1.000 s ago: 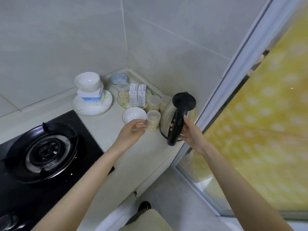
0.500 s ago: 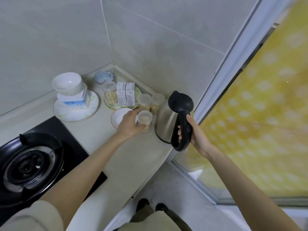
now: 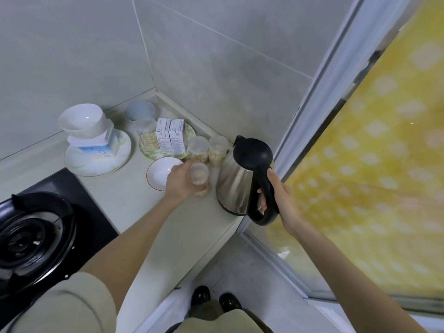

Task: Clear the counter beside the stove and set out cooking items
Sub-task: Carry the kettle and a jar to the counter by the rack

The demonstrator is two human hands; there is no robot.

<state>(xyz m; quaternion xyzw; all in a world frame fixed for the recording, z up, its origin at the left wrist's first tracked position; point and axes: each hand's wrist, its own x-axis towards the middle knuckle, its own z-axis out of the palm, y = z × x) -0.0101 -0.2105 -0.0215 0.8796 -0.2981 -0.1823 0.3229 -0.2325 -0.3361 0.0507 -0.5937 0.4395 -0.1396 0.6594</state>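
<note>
A steel kettle (image 3: 236, 186) with a black lid and handle stands at the counter's right end. My right hand (image 3: 276, 200) grips its black handle. My left hand (image 3: 181, 181) holds a small clear jar (image 3: 199, 175) with pale grains in it, just left of the kettle and partly over a white saucer with a red rim (image 3: 158, 173). Two more clear jars (image 3: 209, 149) stand behind it.
A green-patterned plate (image 3: 189, 131) carries two small cartons (image 3: 170, 137) and a grain jar (image 3: 147, 135). A large plate (image 3: 96, 162) holds a box and a white bowl (image 3: 83, 120). A blue bowl (image 3: 140, 110) sits in the corner. Gas burner (image 3: 31, 236) at left; yellow glass door (image 3: 372, 164) at right.
My left hand reached the small jar and closed around it. My right hand stayed on the kettle handle. The camera moved, so the counter now sits more to the left.
</note>
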